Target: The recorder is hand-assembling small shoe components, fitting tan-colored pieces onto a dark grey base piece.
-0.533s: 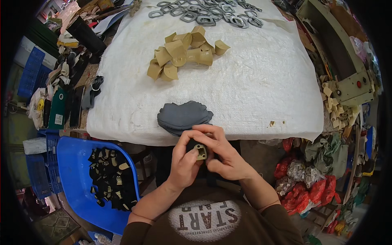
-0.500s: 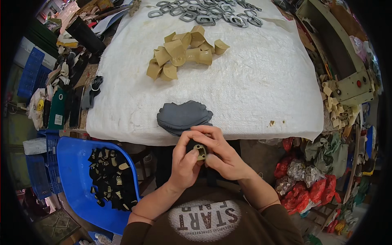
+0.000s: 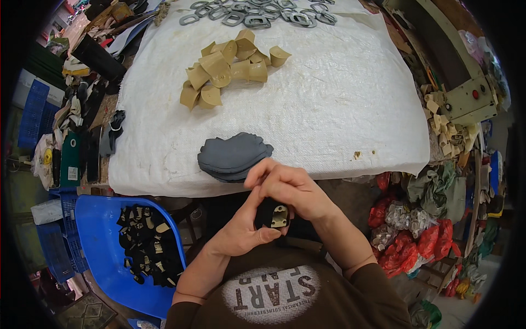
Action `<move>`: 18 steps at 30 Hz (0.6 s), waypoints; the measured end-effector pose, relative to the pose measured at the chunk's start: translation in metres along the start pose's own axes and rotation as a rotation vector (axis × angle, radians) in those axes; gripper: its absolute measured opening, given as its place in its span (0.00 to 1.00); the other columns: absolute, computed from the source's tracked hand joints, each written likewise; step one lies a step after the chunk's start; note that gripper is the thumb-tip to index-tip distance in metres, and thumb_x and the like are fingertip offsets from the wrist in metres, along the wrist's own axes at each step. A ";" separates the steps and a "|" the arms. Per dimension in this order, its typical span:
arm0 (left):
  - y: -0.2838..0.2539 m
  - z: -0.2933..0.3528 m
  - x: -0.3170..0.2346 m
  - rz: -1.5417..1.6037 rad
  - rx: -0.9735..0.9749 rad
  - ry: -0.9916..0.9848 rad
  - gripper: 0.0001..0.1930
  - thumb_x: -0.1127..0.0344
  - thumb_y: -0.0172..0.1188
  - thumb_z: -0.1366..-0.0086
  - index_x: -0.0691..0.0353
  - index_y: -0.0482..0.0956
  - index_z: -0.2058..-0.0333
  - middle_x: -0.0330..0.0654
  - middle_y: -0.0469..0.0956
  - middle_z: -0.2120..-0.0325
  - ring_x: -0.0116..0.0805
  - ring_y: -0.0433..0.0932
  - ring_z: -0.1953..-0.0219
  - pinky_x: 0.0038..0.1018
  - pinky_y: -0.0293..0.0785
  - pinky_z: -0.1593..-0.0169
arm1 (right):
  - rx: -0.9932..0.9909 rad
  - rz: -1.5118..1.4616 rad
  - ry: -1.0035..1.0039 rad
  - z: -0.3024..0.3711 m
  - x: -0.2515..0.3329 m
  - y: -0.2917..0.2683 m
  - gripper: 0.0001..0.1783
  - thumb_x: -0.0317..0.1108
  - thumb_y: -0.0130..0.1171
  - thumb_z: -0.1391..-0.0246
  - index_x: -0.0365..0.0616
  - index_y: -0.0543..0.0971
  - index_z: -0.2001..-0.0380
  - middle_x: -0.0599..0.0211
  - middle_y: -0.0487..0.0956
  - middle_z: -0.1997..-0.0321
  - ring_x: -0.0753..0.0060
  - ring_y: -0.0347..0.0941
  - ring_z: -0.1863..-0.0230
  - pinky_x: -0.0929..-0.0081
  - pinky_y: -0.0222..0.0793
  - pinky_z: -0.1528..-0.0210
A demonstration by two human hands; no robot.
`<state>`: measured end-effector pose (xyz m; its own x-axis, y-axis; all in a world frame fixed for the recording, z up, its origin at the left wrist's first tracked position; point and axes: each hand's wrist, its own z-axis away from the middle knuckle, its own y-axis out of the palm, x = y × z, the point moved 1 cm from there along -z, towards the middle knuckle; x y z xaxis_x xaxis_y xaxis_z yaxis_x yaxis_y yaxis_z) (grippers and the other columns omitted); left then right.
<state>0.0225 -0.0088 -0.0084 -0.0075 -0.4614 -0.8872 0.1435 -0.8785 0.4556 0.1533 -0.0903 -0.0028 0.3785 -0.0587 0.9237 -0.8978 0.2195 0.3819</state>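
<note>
Left hand [image 3: 239, 234] has its fingers [image 3: 267, 236] closed round a black-covered tan piece [image 3: 280, 216], held nearer the wearer than the grey stack [image 3: 234, 158]; right hand [image 3: 296, 193] has bent fingers against it, can't tell if pinching. Uneven pull could wrinkle the covering; slack grip could drop the piece lapward; a stray knuckle could skew the stack. Stack: thin, matte, wavy-edged sheets. Beyond it, glossy curved tan shells [image 3: 216, 68], then grey open rings [image 3: 256, 21].

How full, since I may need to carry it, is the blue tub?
Partly full: black and tan pieces lie heaped in the tub, with bare blue plastic showing left of them. Pile depth: cannot tell.
</note>
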 end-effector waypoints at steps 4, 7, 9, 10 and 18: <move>-0.005 0.003 0.006 0.009 0.031 -0.078 0.41 0.43 0.62 0.45 0.66 0.57 0.45 0.36 0.70 0.66 0.22 0.71 0.68 0.19 0.70 0.64 | 0.173 -0.080 -0.054 0.002 -0.010 -0.004 0.09 0.28 0.51 0.44 0.39 0.73 0.77 0.53 0.71 0.53 0.69 0.68 0.56 0.69 0.62 0.48; -0.003 0.006 0.002 -0.034 -0.051 -0.040 0.40 0.42 0.62 0.45 0.67 0.58 0.45 0.36 0.69 0.66 0.21 0.70 0.69 0.19 0.69 0.66 | 0.067 -0.005 -0.096 0.007 -0.010 0.009 0.09 0.32 0.50 0.42 0.39 0.73 0.73 0.52 0.71 0.52 0.68 0.68 0.54 0.67 0.63 0.48; -0.003 0.002 0.003 0.020 -0.083 -0.004 0.40 0.41 0.62 0.46 0.66 0.58 0.45 0.37 0.69 0.66 0.22 0.70 0.70 0.19 0.69 0.66 | -0.004 0.057 -0.113 0.008 -0.015 0.012 0.12 0.37 0.49 0.39 0.40 0.74 0.70 0.52 0.71 0.52 0.68 0.68 0.54 0.68 0.63 0.47; -0.003 0.000 0.003 0.072 -0.116 0.034 0.41 0.41 0.62 0.46 0.65 0.58 0.45 0.37 0.69 0.66 0.22 0.70 0.70 0.19 0.69 0.67 | -0.006 0.104 -0.198 0.007 -0.020 0.010 0.14 0.40 0.47 0.38 0.40 0.73 0.64 0.57 0.68 0.52 0.72 0.69 0.60 0.75 0.68 0.59; -0.006 -0.004 -0.012 -0.409 -0.460 0.178 0.38 0.72 0.62 0.43 0.62 0.49 0.39 0.44 0.68 0.57 0.31 0.71 0.61 0.26 0.70 0.57 | -0.415 0.799 -0.453 0.026 -0.005 0.006 0.28 0.44 0.62 0.50 0.42 0.70 0.48 0.65 0.69 0.70 0.71 0.69 0.70 0.73 0.65 0.72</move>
<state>0.0260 0.0027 -0.0012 0.0074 -0.0373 -0.9993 0.5738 -0.8182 0.0348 0.1399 -0.1145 -0.0040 -0.4988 -0.0917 0.8619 -0.6688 0.6732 -0.3154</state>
